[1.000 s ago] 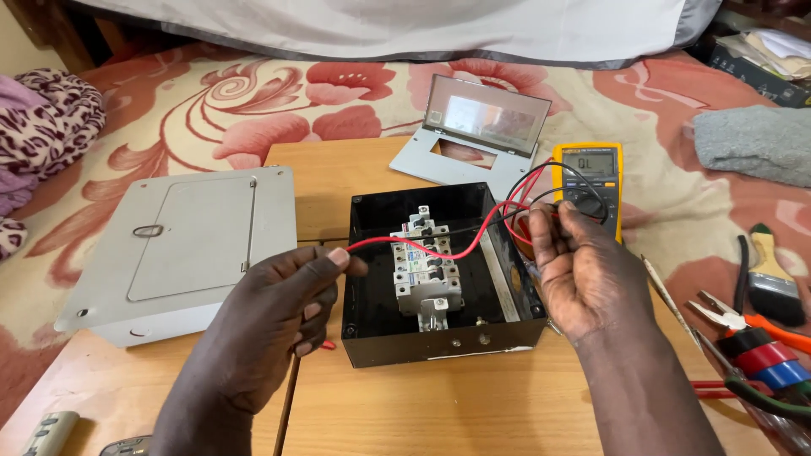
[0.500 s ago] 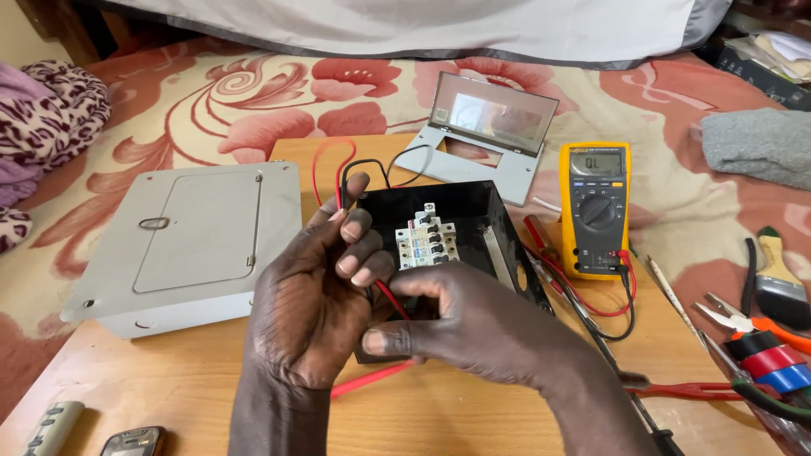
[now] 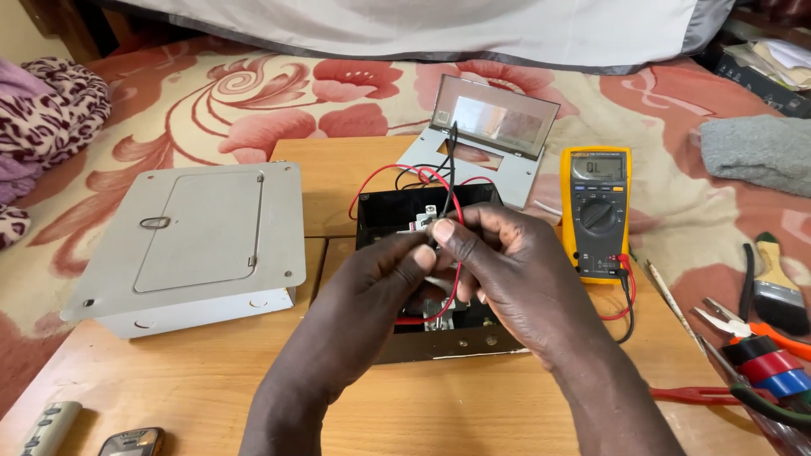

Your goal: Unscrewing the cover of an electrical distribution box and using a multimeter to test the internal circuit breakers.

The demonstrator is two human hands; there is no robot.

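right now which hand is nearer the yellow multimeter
Right. The right hand is over the black box, just left of the yellow multimeter, not touching it. The left hand is further left, beyond the right hand.

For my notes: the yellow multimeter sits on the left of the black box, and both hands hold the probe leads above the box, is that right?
Not quite. In the head view the yellow multimeter sits on the right of the black box, not the left. The rest stands: the left hand and right hand hold the probe leads above the box.
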